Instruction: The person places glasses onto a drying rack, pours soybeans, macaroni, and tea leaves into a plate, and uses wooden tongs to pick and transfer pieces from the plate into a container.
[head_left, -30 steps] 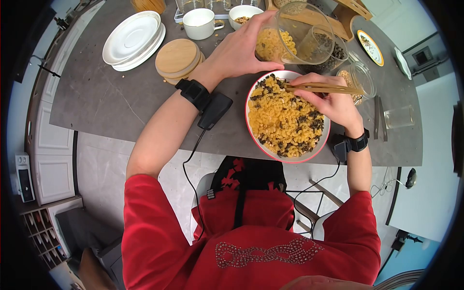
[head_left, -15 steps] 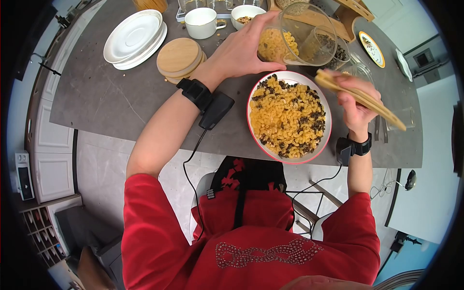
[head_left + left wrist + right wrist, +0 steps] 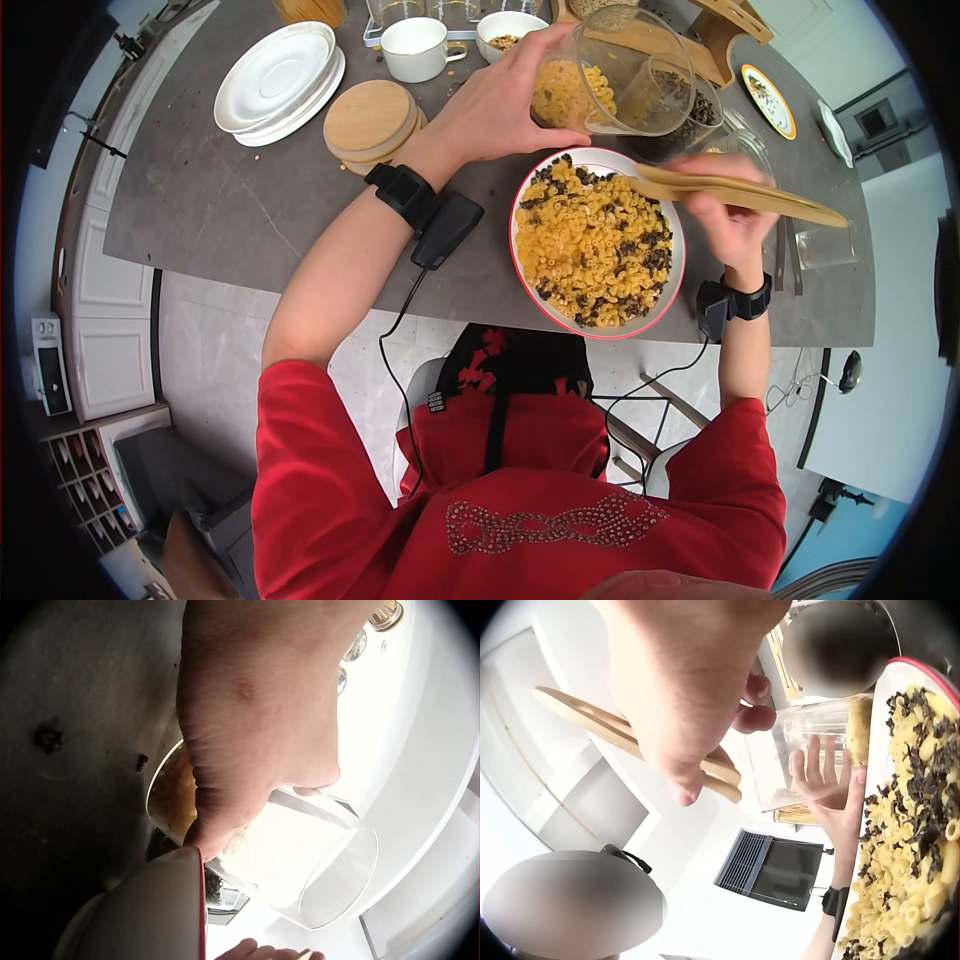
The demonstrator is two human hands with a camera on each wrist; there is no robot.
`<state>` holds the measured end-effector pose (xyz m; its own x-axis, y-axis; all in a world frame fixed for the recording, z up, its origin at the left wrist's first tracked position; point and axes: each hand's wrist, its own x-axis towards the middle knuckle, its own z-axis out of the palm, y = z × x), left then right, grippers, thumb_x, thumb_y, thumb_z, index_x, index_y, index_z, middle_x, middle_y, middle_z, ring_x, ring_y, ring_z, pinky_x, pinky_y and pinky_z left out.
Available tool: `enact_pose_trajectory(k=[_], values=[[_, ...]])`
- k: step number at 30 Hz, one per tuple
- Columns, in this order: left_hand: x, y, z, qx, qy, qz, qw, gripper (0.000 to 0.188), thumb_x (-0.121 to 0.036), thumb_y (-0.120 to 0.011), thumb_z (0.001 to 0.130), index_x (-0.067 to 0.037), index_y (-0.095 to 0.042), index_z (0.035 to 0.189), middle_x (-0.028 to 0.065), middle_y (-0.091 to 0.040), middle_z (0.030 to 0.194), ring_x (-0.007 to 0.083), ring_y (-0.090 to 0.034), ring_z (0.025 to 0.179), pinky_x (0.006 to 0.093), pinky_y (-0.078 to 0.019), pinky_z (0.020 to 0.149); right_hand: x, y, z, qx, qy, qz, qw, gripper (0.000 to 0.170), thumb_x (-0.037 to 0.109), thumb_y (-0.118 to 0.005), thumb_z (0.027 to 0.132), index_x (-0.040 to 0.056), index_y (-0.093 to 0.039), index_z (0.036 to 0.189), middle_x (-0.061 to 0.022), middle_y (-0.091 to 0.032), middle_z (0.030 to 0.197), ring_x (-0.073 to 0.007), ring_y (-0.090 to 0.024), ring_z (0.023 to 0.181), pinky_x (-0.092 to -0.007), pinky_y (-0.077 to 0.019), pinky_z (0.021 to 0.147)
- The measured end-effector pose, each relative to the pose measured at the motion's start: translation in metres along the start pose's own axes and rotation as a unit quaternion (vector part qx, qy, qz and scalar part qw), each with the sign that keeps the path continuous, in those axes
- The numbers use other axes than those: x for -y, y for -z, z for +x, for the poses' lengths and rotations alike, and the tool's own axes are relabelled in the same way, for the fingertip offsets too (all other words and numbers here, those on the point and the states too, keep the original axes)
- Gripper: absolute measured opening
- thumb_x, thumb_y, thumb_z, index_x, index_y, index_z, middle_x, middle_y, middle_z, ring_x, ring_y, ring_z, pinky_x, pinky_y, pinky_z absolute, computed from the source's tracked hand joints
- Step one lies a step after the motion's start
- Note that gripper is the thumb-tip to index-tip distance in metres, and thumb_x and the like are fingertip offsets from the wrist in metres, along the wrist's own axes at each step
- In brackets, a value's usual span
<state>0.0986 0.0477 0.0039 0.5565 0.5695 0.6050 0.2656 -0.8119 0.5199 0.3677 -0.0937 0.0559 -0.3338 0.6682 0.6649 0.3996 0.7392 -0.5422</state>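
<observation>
My left hand grips a clear glass jar standing behind the bowl, with yellow macaroni in its bottom. In the left wrist view its thumb lies at the bowl's red rim. My right hand holds wooden tongs, whose tips reach over the bowl's upper right edge. The white bowl is filled with macaroni mixed with dark dried flakes. Nothing shows between the tongs' tips in the right wrist view.
Beside the held jar is a jar of dark flakes. Stacked white plates, round wooden lids and a white cup stand at the left. On the right are a drinking glass and a yellow-rimmed plate.
The tongs came up out of the macaroni and swung right, off the bowl. Now my right hand has brought them back over its upper right edge. My left hand stays on the jar.
</observation>
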Motion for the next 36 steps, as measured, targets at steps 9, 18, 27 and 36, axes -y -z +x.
enact_pose_trajectory(k=[9,18,27,36], values=[[0.003,-0.003,0.0,-0.01,-0.02,-0.005,1.0,0.113,-0.046,-0.096,0.071,-0.007,-0.032,0.157,0.0203,-0.054,0.147,0.039,-0.059,0.133,0.0469,-0.0495,0.11,0.008,-0.021,0.01,0.153,-0.119,-0.024,0.981,0.019,0.013,-0.079,0.093,0.0017,-0.075,0.107,-0.0086,-0.078,0.099,-0.0181,-0.074,0.081,-0.0297,-0.0581,0.073],[0.006,-0.005,0.001,-0.027,-0.041,0.006,0.999,0.11,-0.052,-0.091,0.073,-0.013,-0.031,0.157,0.0231,-0.053,0.148,0.0434,-0.061,0.125,0.0504,-0.055,0.1,0.004,-0.023,0.011,0.184,-0.117,-0.061,0.974,0.02,0.017,-0.076,0.095,0.0024,-0.074,0.109,-0.0086,-0.078,0.103,-0.0245,-0.074,0.08,-0.0325,-0.0584,0.072],[0.007,-0.003,0.002,-0.023,-0.035,0.001,0.999,0.11,-0.052,-0.091,0.074,-0.013,-0.031,0.157,0.0231,-0.054,0.146,0.0436,-0.062,0.123,0.0502,-0.0553,0.099,0.006,-0.013,0.013,0.139,-0.034,-0.08,0.986,0.019,0.017,-0.078,0.094,0.0014,-0.075,0.105,-0.0103,-0.079,0.102,-0.0247,-0.077,0.082,-0.0326,-0.0593,0.073],[0.002,-0.001,0.001,-0.013,-0.015,0.008,1.0,0.114,-0.05,-0.094,0.072,-0.008,-0.03,0.157,0.0227,-0.054,0.146,0.0416,-0.062,0.124,0.0478,-0.0534,0.102,0.007,-0.012,0.013,-0.098,0.119,-0.182,0.971,0.032,0.007,-0.085,0.084,-0.0022,-0.073,0.113,-0.0256,-0.072,0.125,-0.0355,-0.075,0.109,-0.0375,-0.0611,0.091]])
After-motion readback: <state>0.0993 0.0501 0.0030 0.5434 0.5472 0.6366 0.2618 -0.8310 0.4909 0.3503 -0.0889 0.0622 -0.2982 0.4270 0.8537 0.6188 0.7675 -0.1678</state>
